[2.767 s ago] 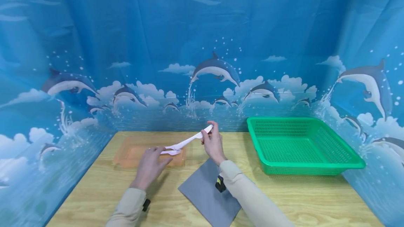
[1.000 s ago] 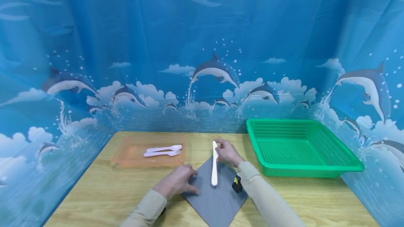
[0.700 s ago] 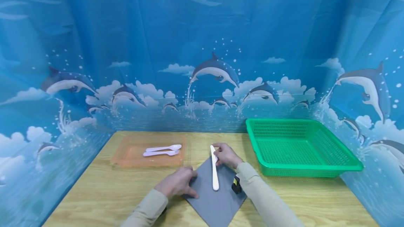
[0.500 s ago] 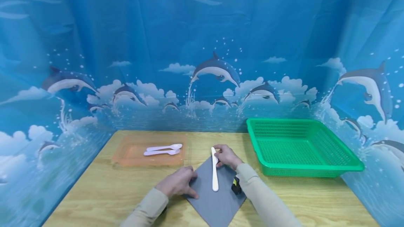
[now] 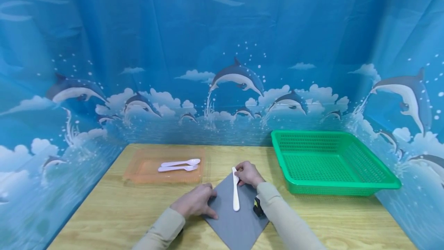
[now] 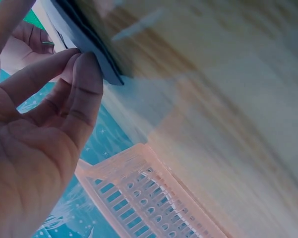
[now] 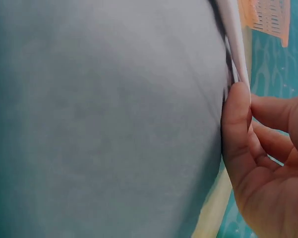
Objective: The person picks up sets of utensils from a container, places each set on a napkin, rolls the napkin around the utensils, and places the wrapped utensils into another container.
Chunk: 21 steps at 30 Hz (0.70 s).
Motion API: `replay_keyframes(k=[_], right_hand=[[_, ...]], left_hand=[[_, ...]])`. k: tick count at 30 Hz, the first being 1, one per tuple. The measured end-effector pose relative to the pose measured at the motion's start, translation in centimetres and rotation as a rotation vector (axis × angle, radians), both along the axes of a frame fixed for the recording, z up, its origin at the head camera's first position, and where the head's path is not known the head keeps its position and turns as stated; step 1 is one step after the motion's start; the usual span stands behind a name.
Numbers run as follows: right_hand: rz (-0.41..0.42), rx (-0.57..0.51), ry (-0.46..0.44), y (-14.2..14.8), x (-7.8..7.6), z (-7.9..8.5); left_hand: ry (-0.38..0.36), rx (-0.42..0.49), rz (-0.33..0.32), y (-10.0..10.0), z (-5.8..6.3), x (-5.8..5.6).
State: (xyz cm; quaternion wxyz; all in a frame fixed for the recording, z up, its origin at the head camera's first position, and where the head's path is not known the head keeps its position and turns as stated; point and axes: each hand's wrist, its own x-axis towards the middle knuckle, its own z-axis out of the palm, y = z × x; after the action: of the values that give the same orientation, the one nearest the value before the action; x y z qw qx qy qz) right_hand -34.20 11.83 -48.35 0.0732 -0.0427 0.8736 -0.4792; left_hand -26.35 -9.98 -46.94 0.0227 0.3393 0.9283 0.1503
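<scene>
A grey square napkin (image 5: 233,225) lies cornerwise on the table. On it, pointing away from me, is a white plastic knife (image 5: 236,196). My right hand (image 5: 249,173) pinches the knife by its far, blade end; the right wrist view shows thumb and finger meeting at its white edge (image 7: 236,42). Over the napkin's left corner rests my left hand (image 5: 197,200), thumb and fingers spread apart. In the left wrist view its fingertips (image 6: 89,62) touch the napkin's edge (image 6: 101,59). A white spoon (image 5: 180,163) and a white fork (image 5: 177,168) lie side by side in an orange tray (image 5: 133,173).
At the right back stands a green slotted basket (image 5: 345,183). The wooden table (image 5: 114,211) meets a blue dolphin-print curtain (image 5: 222,30) behind it and at both sides. The orange tray sits near the back left, beyond my left hand.
My right hand has carried the knife from the tray to the napkin and drawn slightly nearer to me. My left hand has moved from the tray to the napkin's left corner, then stayed.
</scene>
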Motion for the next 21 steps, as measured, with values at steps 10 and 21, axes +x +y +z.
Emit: replay_keyframes(k=[10, 21], right_hand=[[0.012, 0.071, 0.054, -0.08, 0.14, -0.07], [0.009, 0.084, 0.044, 0.04, -0.08, -0.07]], left_hand=[[-0.015, -0.006, 0.009, 0.05, -0.11, 0.06], [-0.006, -0.020, 0.006, 0.20, 0.07, 0.15]])
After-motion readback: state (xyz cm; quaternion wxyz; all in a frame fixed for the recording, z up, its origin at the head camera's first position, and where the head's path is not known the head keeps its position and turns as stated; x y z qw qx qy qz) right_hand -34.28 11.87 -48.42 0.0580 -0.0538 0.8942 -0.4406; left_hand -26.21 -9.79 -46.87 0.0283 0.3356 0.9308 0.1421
